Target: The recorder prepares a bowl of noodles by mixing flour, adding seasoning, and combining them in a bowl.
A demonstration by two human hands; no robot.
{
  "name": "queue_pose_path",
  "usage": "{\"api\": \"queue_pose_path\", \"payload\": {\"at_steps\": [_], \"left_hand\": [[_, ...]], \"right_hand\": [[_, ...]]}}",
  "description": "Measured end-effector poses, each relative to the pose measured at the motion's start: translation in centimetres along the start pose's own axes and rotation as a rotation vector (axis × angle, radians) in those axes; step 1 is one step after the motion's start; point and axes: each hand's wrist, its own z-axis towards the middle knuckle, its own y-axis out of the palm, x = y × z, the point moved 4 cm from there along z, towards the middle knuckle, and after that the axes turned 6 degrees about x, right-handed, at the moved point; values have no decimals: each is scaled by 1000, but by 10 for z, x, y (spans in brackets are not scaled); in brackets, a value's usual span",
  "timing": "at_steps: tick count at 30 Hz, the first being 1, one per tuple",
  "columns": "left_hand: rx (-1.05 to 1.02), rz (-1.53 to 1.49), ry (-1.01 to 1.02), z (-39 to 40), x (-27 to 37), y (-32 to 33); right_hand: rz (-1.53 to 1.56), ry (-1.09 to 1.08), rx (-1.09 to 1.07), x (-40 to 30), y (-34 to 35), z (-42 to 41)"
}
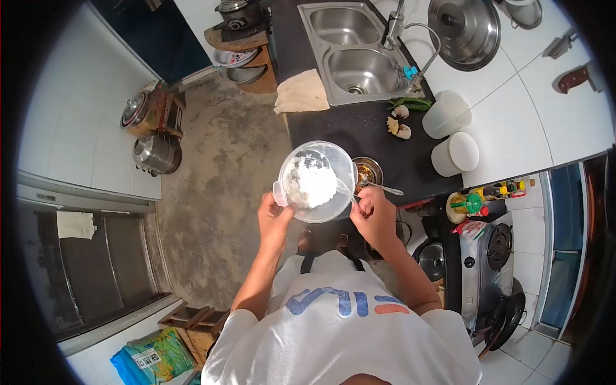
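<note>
My left hand grips a clear plastic tub by its left tab and rim. White powder lies heaped inside the tub. A spoon dips into the tub from the right, and my right hand pinches its handle; the bowl end is partly lost against the powder. Just beyond the tub's right side stands a small metal bowl on the dark countertop. It contains a reddish-brown mixture, and a second metal spoon rests in it, handle pointing right. The tub hides part of this bowl.
Ginger and garlic lie near green peppers below the double sink. Two white plastic containers line the wall. A cloth drapes over the counter's left edge. At right is a gas stove with bottles behind it.
</note>
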Motion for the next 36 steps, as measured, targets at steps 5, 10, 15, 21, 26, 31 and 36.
{"api": "queue_pose_path", "payload": {"at_steps": [5, 10, 15, 21, 26, 31, 36], "left_hand": [[-63, 125, 187, 1, -7, -8], [-47, 106, 198, -6, 12, -1], [-63, 173, 228, -8, 16, 1], [-66, 158, 210, -11, 17, 4], [-62, 159, 209, -12, 17, 6], [-54, 146, 186, -13, 19, 9], [-42, 104, 141, -7, 4, 4]], "right_hand": [[-38, -43, -37, 3, 8, 0], [9, 56, -85, 1, 14, -1], [30, 52, -88, 4, 19, -1], [33, 98, -109, 6, 20, -2], [57, 98, -93, 6, 19, -1], [130, 157, -84, 9, 13, 2], [224, 253, -96, 20, 7, 3]]}}
